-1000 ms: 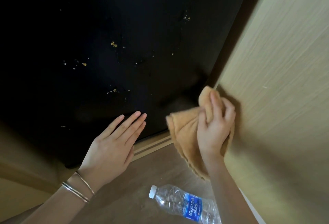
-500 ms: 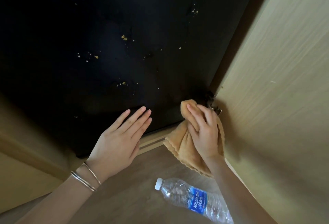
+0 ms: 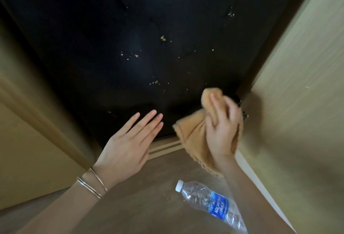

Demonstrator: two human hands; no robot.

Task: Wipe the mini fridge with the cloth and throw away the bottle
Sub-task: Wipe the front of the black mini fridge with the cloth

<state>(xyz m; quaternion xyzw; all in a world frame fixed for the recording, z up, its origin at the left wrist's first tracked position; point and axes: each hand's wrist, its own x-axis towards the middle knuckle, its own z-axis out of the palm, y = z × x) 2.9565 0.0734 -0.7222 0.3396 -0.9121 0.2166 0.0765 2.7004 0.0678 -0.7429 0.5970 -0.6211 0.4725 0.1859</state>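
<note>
A: The grip?
B: Right fingers (image 3: 214, 109) bunched the cloth (image 3: 193, 138) at the fridge's (image 3: 130, 29) five-o'clock corner; left fingers (image 3: 145, 123) lay straight, empty.
A: Progress?
B: Barely begun, I'd judge: crumbs (image 3: 163, 38) dotted its front, bottle (image 3: 214, 204) lay on the floor (image 3: 145, 200) at five o'clock.

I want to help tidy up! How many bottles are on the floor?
1. The bottle lies on its side on the floor, below the cloth. Others may be outside the view.

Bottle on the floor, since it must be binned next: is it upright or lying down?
Lying down. The bottle rests on its side on the floor, white cap on.
</note>
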